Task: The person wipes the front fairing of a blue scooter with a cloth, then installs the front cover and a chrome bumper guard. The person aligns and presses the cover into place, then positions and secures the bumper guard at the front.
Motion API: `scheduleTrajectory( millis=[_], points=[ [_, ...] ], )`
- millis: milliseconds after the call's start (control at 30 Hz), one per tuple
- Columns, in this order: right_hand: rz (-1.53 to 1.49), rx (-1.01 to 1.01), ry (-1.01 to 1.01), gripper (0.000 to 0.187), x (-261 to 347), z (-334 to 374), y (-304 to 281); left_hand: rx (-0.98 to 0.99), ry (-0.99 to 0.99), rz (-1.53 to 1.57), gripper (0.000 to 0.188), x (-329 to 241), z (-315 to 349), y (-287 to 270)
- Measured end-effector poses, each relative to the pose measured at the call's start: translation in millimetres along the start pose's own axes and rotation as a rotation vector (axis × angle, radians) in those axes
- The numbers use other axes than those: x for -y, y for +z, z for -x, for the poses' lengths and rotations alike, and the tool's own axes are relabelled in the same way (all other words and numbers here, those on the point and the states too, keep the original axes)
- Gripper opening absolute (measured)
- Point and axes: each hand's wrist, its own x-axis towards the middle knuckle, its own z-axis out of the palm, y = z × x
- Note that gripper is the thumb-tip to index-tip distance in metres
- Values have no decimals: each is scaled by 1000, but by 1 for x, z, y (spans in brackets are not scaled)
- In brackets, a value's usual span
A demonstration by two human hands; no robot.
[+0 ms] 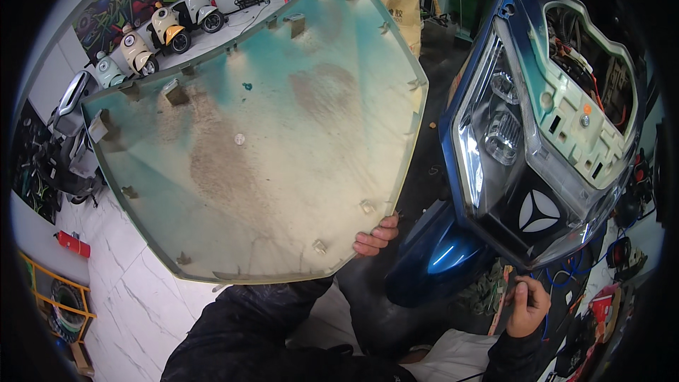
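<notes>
A large shield-shaped scooter body panel (283,163) fills the left and middle of the view, its pale teal and cream inner face toward me. Moulded clips line its rim and brown dirt stains cover it. My left hand (376,236) grips its lower right edge; fingers curl over the rim while the rest of the hand is hidden behind it. My right hand (528,305) is closed, thumb against curled fingers, just below the scooter's headlight (498,131); what it holds, if anything, cannot be made out. Beside the headlight, an opening (594,64) in the blue scooter front exposes wiring.
A blue front fender (449,251) sits below the headlight. Blue cable (566,272) and assorted parts lie at the right. Several small scooters (170,28) stand at the far left, with a red fire extinguisher (73,243) and tyre rack (60,304) nearer. A yellowish sack (403,10) stands behind the panel.
</notes>
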Motion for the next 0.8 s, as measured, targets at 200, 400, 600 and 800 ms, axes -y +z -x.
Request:
scheduleTrajectory(
  millis=[200,400,600,800],
  points=[
    [24,1,-22,22,1,-1,3,-29,22,-1,38,5,-1,10],
    [28,15,6,25,6,-1,1,-51,57,-10,39,8,-1,18],
    [10,54,65,15,14,-1,1,-7,55,-36,58,7,-5,18],
    [77,46,-25,22,18,-3,7,8,-4,-37,62,2,-8,20]
  ],
)
